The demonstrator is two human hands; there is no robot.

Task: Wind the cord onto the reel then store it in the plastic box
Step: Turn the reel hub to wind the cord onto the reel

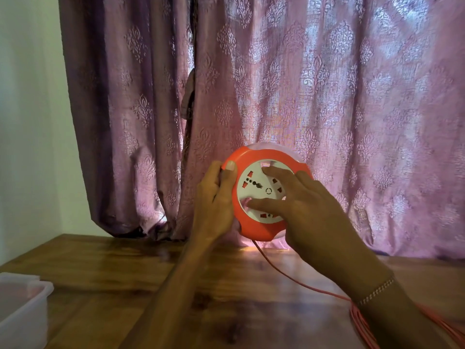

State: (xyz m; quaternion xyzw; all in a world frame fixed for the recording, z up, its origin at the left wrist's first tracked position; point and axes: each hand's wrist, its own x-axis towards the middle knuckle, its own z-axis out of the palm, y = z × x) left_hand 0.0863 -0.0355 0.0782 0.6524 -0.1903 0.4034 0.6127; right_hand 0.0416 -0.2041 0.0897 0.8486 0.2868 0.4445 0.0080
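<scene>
Above table (105, 270): L hand (216, 197) grips reel (254, 212) rim, R hand (309, 205) fingers spread on face; cord (281, 270) trails R.

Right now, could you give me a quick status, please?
Left hand grips reel rim. Right hand fingers on white disc. Cord mostly unwound. Box clear.

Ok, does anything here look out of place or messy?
Only the orange cord: it trails from the bottom of the extension reel across the wooden table into a loose bundle at the lower right, not yet wound. Nothing looks damaged or spilled.
</scene>
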